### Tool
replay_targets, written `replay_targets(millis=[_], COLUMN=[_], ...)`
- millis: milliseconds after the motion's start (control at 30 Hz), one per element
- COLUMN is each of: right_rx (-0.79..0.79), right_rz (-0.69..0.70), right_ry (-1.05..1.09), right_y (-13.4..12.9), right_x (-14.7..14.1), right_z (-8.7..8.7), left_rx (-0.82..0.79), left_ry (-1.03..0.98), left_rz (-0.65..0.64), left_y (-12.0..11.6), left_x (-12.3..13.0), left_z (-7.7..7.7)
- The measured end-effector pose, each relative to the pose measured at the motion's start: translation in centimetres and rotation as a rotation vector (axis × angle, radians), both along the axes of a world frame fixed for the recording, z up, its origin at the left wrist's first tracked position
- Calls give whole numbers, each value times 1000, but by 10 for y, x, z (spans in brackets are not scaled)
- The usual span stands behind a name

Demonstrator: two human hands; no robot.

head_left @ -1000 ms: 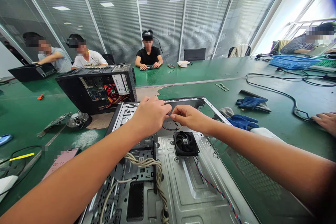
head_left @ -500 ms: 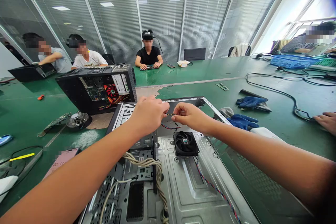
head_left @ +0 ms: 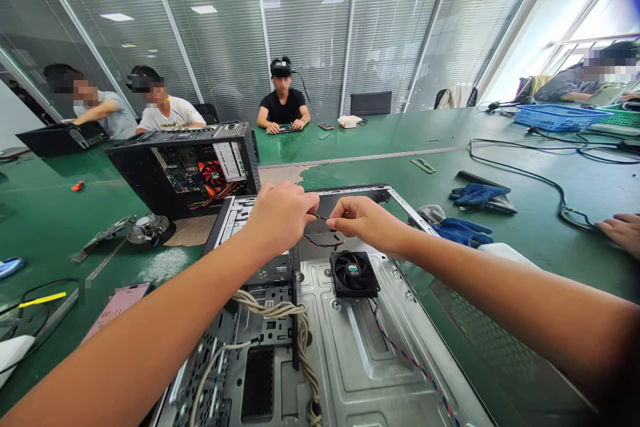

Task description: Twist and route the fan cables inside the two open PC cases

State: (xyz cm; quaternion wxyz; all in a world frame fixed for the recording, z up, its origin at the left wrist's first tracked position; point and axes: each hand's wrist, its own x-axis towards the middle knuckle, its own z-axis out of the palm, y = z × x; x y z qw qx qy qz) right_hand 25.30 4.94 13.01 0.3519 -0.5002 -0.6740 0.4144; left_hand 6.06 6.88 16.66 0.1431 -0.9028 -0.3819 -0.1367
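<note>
An open metal computer case (head_left: 345, 360) lies in front of me. Above its far part, my left hand (head_left: 285, 217) is closed on one end of a thin twisted cable (head_left: 321, 217), and my right hand (head_left: 357, 219) pinches the same cable a short way to the right. A loop of red and dark wire hangs just below my hands. Under my right hand, a black fan (head_left: 354, 273) rests on the case floor, with a red and blue twisted wire (head_left: 407, 355) running from it toward me. Beige twisted cables (head_left: 303, 333) lie along the left half of the case.
Behind the case on the left stands another open computer tower (head_left: 185, 167). Blue gloves (head_left: 463, 230) lie to the right, near a long black cable (head_left: 540, 180). A pink phone (head_left: 117, 307) is at the left. Several people sit around the green table (head_left: 370, 153).
My left hand has shifted slightly to the left, and a little more of the twisted cable shows between my hands. My right hand has hardly moved.
</note>
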Motion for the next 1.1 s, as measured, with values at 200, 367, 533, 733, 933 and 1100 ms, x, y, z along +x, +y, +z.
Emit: replay_targets(millis=[200,367,533,733,933,1100], right_rx=[33,56,29,149,249,248], right_rz=[30,3,7,26,60,93], right_ry=[3,19,59,-8,-196,-218], right_y=[0,4,7,5,3,4], right_x=[1,2,1,-1,0,0], right_z=[1,-2,-7,-6,-2,-3], left_rx=[-12,-23,-35,-15,-16,-33], left_ry=[7,7,6,12,38,51], left_rz=[23,31,44,18,-10,-49], left_y=[-2,-1,0,0,-1,-2], left_x=[0,1,2,1,2,3], left_z=[1,1,1,-1,-1,-1])
